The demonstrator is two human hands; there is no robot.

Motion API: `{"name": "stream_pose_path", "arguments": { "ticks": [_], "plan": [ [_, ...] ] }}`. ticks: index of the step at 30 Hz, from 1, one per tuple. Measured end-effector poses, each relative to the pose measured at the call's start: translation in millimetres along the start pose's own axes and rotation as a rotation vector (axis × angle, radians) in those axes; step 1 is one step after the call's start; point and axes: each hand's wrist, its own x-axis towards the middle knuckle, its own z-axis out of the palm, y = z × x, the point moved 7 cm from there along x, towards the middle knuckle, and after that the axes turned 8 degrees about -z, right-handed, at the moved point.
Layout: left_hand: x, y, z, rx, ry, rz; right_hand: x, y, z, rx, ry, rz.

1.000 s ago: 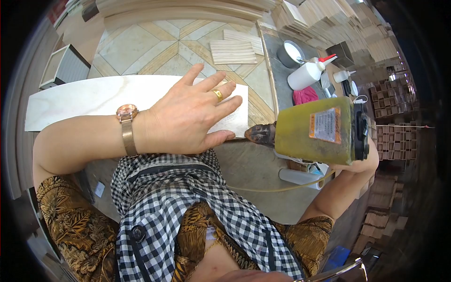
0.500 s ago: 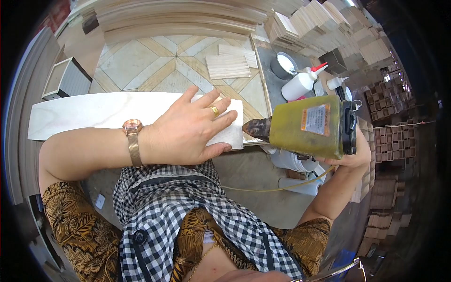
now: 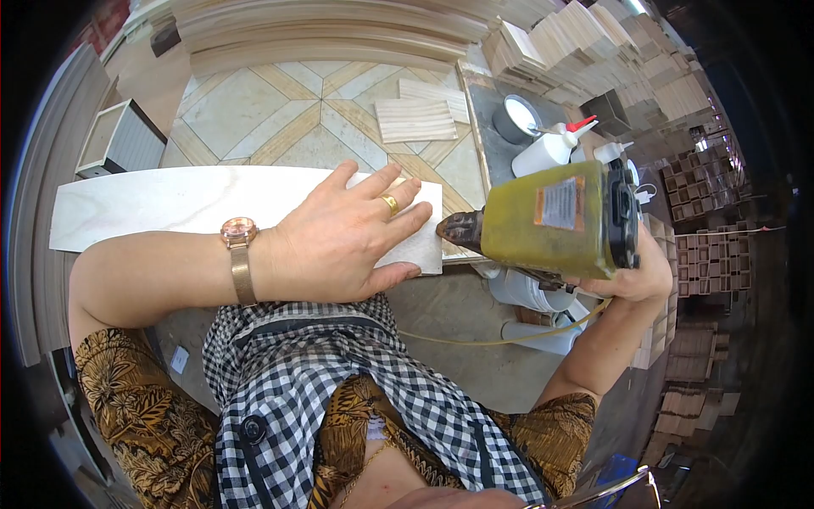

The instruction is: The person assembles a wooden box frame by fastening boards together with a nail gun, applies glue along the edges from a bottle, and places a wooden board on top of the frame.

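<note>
A long pale board (image 3: 161, 199) lies across the front of the workbench. My left hand (image 3: 352, 233) presses flat on its right part, fingers spread, with a ring on one finger. At the right, my right hand (image 3: 649, 271) is wrapped round a yellow-green nail gun (image 3: 543, 216); the gun's body hides most of the fingers. The dark nose of the gun points left at the board's right end, touching it or very close. A thin yellow hose (image 3: 509, 341) runs below the gun.
Two small wood pieces (image 3: 415, 120) lie on the patterned bench top (image 3: 271, 110). Beyond the gun stand a white glue bottle (image 3: 543, 154) and a cup of white liquid (image 3: 515, 117). A small box (image 3: 123, 140) sits at left. Stacked boards (image 3: 331, 34) line the back.
The nail gun has tilted slightly and shifted a little left, its nose still at the board's end. My left hand has barely moved on the board.
</note>
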Motion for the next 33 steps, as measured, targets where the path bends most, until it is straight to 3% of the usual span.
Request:
{"name": "stream_pose_path", "arguments": {
  "ticks": [3,9,13,18,28,33],
  "plan": [
    [-0.3,0.0,0.0,-0.003,0.005,0.001,-0.1,3.5,-1.6,-0.151,-0.006,-0.017],
    [0.4,0.2,-1.0,-0.021,-0.029,-0.011,-5.6,8.8,-0.2,-0.02,0.054,0.116],
    [-0.1,-0.2,0.8,-0.024,-0.004,-0.007,-14.4,5.7,-8.7,-0.045,0.074,-0.076],
    [0.5,0.9,-2.9,-0.019,0.001,0.004,-13.3,8.9,-10.9,0.106,0.231,-0.041],
    [-1.0,-0.4,-0.6,-0.005,0.02,0.006,8.1,6.1,-4.0,0.033,0.177,-0.088],
    [-1.0,-0.9,0.8,0.004,0.01,0.001,7.0,13.6,-1.7,-0.015,0.037,-0.148]
  ]
}}
